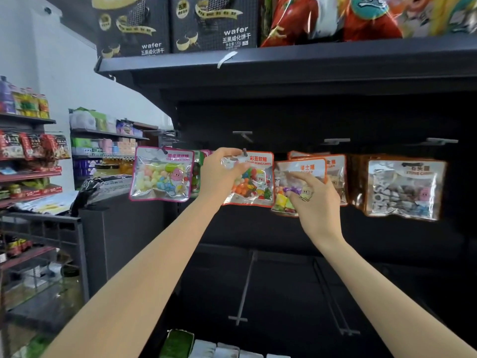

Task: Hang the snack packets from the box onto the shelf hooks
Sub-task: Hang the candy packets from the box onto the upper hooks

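Note:
My left hand (pixel 222 171) grips the top left corner of a red-edged packet of coloured bean candy (pixel 254 187), whose hole sits at the tip of a shelf hook (pixel 244 151). My right hand (pixel 313 195) pinches the lower part of a neighbouring orange-edged sugar candy packet (pixel 299 169) hanging to the right. A pink-edged packet (pixel 162 174) hangs on the hook to the left. Further right hang several orange packets of stone candy (pixel 405 187). The box is out of view.
Bare hooks (pixel 244 134) (pixel 335 141) (pixel 438 140) jut from the dark back panel above the packets, and long bare hooks (pixel 245 288) stand out lower down. A shelf above carries wafer boxes (pixel 214 24). Other stocked shelves (pixel 31 161) stand at the left.

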Action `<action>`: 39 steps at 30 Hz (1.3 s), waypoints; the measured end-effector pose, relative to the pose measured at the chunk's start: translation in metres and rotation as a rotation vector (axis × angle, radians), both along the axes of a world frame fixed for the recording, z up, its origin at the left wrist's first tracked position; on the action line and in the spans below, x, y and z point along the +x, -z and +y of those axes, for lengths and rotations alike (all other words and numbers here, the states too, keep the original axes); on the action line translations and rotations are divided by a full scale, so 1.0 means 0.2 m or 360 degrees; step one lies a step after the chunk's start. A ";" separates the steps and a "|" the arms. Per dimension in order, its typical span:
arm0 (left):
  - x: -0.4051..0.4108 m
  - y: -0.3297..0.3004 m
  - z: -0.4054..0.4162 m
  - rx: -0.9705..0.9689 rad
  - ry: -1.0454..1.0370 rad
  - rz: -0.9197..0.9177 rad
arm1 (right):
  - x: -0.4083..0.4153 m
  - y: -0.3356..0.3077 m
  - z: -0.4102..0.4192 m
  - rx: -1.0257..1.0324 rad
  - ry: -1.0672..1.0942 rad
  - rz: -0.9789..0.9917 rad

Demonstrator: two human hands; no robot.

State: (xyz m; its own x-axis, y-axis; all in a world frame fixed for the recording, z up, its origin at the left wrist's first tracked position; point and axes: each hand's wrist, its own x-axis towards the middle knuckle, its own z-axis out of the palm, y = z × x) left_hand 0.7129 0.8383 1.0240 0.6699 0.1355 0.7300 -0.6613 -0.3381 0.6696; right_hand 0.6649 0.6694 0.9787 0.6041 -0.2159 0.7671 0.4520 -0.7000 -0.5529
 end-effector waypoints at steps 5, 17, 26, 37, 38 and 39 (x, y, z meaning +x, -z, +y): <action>0.14 -0.03 -0.04 0.0090 -0.0031 0.0126 | 0.00 -0.01 -0.02 0.0042 0.0076 0.0011; 0.26 -0.01 -0.18 0.0446 -0.0467 0.0674 | -0.03 -0.02 -0.12 0.0061 0.0022 -0.0055; -0.10 0.15 -0.27 -0.0134 0.0474 0.0044 | -0.11 -0.03 -0.15 0.0212 -0.0145 -0.0398; -0.20 0.06 -0.38 0.0474 0.0486 -0.0486 | -0.15 -0.07 -0.22 0.0257 -0.0229 -0.0536; -0.21 0.06 -0.39 0.0480 0.0473 -0.0491 | -0.16 -0.07 -0.23 0.0255 -0.0220 -0.0528; -0.21 0.06 -0.40 0.0489 0.0475 -0.0489 | -0.15 -0.07 -0.24 0.0252 -0.0214 -0.0518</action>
State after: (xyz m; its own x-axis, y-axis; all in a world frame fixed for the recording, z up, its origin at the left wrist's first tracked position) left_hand 0.6715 0.7591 1.0123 0.3954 -0.2797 0.8749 -0.9091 -0.2554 0.3292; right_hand 0.6343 0.6216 0.9936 0.3656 -0.2827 0.8868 0.7035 -0.5399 -0.4621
